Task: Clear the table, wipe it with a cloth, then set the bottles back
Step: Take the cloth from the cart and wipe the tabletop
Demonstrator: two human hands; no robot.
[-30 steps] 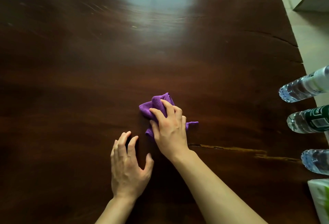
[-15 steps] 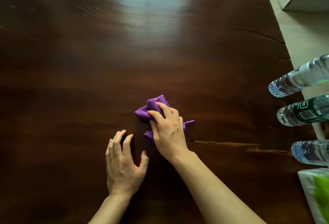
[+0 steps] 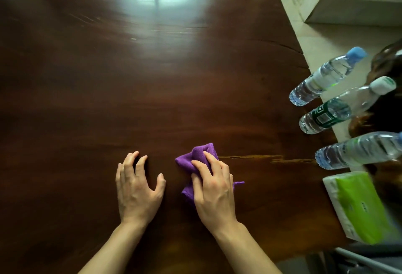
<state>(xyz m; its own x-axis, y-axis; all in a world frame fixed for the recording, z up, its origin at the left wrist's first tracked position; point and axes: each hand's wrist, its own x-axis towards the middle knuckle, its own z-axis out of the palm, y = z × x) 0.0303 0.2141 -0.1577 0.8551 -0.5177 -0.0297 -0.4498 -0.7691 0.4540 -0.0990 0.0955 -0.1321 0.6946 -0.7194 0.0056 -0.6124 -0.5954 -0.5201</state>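
Note:
My right hand (image 3: 214, 189) presses a bunched purple cloth (image 3: 196, 156) flat on the dark wooden table (image 3: 130, 78), near its front middle. My left hand (image 3: 137, 189) rests beside it on the bare wood, fingers spread, holding nothing. Three clear water bottles stand along the table's right edge: one with a blue cap (image 3: 322, 78), one with a green label and white cap (image 3: 330, 114), and a third (image 3: 356, 150) nearest the front.
A green and white tissue pack (image 3: 356, 204) lies at the right edge, in front of the bottles. Pale floor tiles (image 3: 326, 41) and a grey step lie beyond the table's right side. A long crack (image 3: 261, 157) runs across the wood.
The cloth under my right hand has slid toward the near edge and to the right. My left hand has stayed beside it. The view has shifted, showing more of the right edge.

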